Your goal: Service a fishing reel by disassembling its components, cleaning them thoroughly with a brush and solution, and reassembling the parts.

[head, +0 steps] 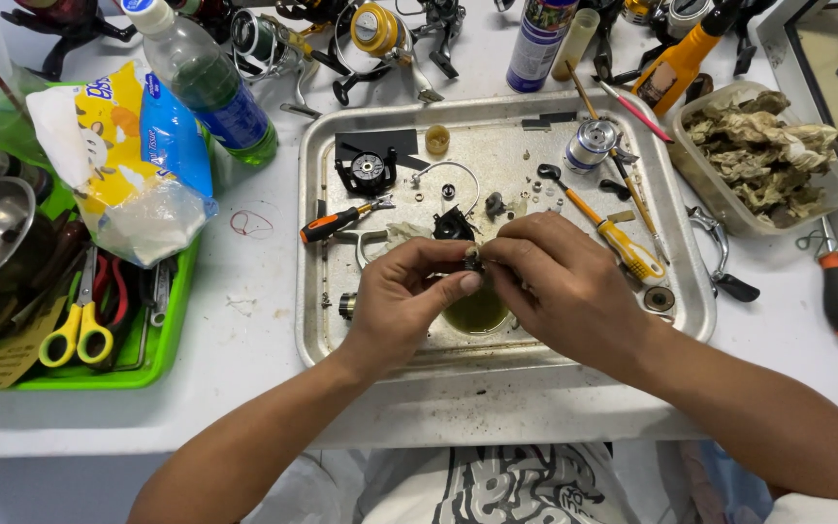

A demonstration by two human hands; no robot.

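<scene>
Evidently both the left hand [402,301] and right hand [560,281] pinch a small dark part [473,262] over the metal tray [691,301], so loose bits stay contained

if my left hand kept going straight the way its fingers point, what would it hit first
Probably the right hand: the left hand points right, and both already pinch the same small dark part over the metal tray.

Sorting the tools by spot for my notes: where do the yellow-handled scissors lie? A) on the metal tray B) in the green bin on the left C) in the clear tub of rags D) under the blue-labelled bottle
B: the yellow-handled scissors lie in the green bin at the left, apart from the metal tray over which both hands work.
</scene>
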